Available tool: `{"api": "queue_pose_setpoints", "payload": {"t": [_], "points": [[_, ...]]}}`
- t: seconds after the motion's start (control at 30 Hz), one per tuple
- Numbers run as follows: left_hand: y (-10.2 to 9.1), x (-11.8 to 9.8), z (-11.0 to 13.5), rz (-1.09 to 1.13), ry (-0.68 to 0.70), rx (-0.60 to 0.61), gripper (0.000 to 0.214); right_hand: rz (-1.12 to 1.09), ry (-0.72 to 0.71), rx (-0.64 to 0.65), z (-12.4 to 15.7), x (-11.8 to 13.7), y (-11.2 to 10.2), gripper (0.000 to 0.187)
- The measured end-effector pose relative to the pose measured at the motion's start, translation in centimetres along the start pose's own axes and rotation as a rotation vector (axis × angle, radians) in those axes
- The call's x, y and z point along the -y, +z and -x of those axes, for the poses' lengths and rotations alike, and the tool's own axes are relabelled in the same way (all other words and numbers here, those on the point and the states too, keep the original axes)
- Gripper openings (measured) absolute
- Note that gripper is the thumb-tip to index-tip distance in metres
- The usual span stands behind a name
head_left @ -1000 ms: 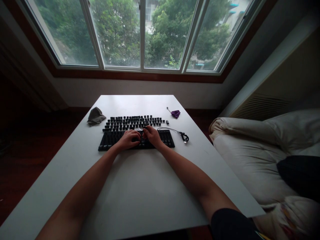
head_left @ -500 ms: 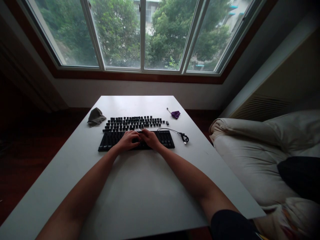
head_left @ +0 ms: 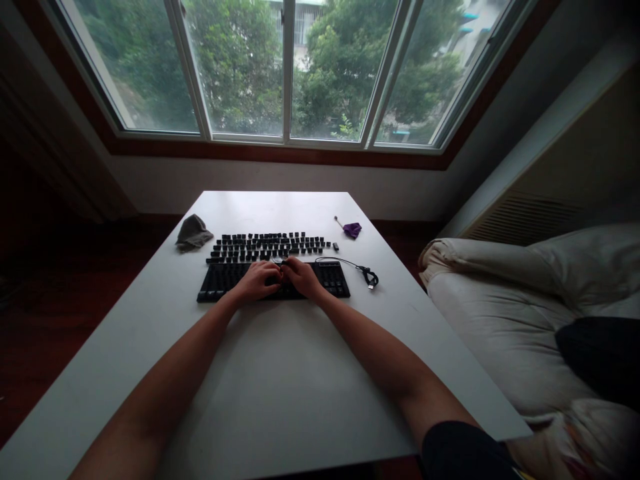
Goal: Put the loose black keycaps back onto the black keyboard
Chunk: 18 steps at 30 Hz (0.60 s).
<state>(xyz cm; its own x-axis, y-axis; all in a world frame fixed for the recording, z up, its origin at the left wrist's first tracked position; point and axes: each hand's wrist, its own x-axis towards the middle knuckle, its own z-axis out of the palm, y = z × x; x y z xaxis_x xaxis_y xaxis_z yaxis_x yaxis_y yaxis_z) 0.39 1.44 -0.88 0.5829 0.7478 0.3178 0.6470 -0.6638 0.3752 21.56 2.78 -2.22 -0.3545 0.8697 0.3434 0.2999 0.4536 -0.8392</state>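
A black keyboard point(head_left: 220, 282) lies on the white table point(head_left: 280, 393). Both my hands rest on its middle, side by side and touching. My left hand point(head_left: 257, 281) has its fingers curled over the keys. My right hand point(head_left: 303, 276) is also curled, fingertips meeting the left hand's at the keyboard's far edge, where a small pale thing shows between them; I cannot make out what it is. Behind the keyboard, rows of loose black keycaps point(head_left: 267, 245) are laid out on the table.
The keyboard's black cable with its plug point(head_left: 369, 276) trails right. A grey cloth point(head_left: 192, 233) lies at the far left, a purple brush-like item point(head_left: 351, 229) at the far right. A cushioned seat point(head_left: 520, 313) stands right of the table; windows are beyond.
My right hand has slid slightly left and forward to meet my left hand at the keyboard's far edge. The view has barely shifted.
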Motion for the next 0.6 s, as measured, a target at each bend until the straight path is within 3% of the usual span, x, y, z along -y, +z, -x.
{"api": "queue_pose_setpoints", "payload": {"t": [0.27, 0.47, 0.6], "points": [[0.4, 0.7, 0.0, -0.024, 0.009, -0.009, 0.028, 0.136, -0.135, 0.091, 0.5, 1.0, -0.2, 0.027], [0.8, 0.8, 0.1, -0.006, -0.004, -0.027, 0.028, 0.223, -0.266, 0.07, 1.2, 1.8, 0.2, 0.025], [0.8, 0.9, 0.1, 0.007, -0.008, -0.023, 0.031, 0.247, -0.263, 0.07, 1.6, 2.2, 0.3, 0.025]]}}
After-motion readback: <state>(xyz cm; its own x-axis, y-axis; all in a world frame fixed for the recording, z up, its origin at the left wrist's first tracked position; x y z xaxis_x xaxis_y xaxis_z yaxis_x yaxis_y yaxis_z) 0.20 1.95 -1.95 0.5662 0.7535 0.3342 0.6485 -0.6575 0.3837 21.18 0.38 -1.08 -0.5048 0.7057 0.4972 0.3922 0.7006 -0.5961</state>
